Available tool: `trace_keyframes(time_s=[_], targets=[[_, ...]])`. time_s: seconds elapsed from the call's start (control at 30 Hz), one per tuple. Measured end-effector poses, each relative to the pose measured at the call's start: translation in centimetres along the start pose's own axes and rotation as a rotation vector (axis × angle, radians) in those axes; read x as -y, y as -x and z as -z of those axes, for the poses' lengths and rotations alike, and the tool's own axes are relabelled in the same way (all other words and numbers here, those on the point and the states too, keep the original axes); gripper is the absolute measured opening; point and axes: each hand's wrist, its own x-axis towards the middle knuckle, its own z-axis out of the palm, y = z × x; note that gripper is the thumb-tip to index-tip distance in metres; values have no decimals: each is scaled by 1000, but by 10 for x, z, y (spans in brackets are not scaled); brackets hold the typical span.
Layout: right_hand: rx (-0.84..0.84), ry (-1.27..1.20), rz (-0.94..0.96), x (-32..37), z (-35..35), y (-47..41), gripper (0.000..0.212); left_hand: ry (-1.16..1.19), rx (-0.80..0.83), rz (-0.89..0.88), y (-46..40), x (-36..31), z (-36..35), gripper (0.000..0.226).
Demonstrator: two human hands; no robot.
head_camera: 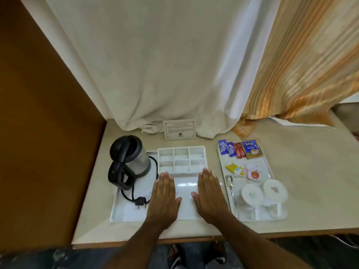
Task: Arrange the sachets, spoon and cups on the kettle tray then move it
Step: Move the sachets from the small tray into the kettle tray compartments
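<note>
While nothing is gripped yet, both hands lie flat and spread, palms down: the left hand (165, 193) and right hand (210, 193) rest side by side on the bare front section of the white plastic kettle tray (120, 212), likely a starting pose, leaving each free to reach. Just right of the right hand sits a clear rectangular serving tray (225, 152) on the beige counter (310, 171), holding a metal spoon (230, 186), then two white ceramic cups (252, 194) turned upside down, then loose sachets (236, 149) in blue, red and brown beyond. Past the fingertips, the kettle tray's six white compartments (181, 159) stand empty, presumably meant for sachets. Left of the left hand stands the steel kettle with black lid (129, 159), its cord coiled alongside.
</note>
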Motion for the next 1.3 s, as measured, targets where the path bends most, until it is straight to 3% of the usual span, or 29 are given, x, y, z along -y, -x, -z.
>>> trace_keyframes(time_s=[0.2,0.47,0.6,0.7,0.8,0.9,1.13,1.3], targets=[[46,-81,-78,-2,-22,6,71,43,95,14,0,2,-32,73],[42,-207,-107,-2,-7,0,70,92,87,-7,-6,10,-47,76],[-235,-137,-294,-29,33,-60,51,79,76,-24,-5,13,-53,77],[-96,-51,-442,-79,66,-118,59,85,76,-22,-3,13,-54,77],[272,168,-306,-126,79,-151,77,81,67,-26,-2,14,-54,77],[487,382,-94,-155,81,-168,85,66,65,-29,-3,14,-56,76],[418,456,114,-160,79,-188,42,74,56,-17,-4,14,-58,77],[383,332,74,-155,77,-192,45,84,63,-18,-4,14,-59,78]])
